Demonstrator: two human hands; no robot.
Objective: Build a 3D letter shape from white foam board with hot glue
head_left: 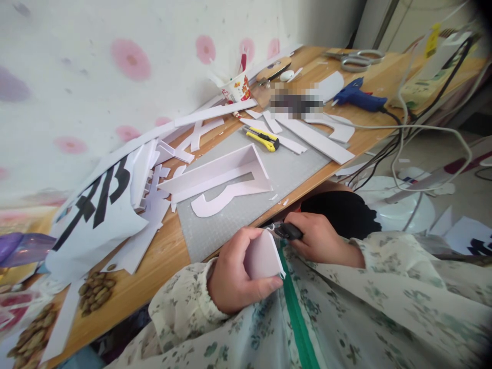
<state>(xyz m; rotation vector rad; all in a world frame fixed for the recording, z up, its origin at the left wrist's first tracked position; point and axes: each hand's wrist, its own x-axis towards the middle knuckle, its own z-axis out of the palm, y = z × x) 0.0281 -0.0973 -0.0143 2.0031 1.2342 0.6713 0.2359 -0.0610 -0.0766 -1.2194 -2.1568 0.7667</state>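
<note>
My left hand (pixel 240 277) grips a small curved piece of white foam board (pixel 264 256) just in front of my lap, thumb along its lower edge. My right hand (pixel 321 238) is closed around a black-handled cutting tool (pixel 289 230), whose tip lies by the piece's upper edge. A white curl shows at that tip; the blade itself is hard to make out. Beyond my hands, a white foam board letter part (pixel 219 197) with upright walls stands on the grey cutting mat (pixel 303 166). A yellow utility knife (pixel 263 138) lies behind it on the mat.
A blue glue gun (pixel 359 95), grey scissors (pixel 355 59) and a paper cup (pixel 236 88) sit at the back. White strips and offcuts (pixel 315 136) cover much of the desk. Paper with black characters (pixel 96 205) and nuts (pixel 96 292) lie left. Cables (pixel 403 123) hang at right.
</note>
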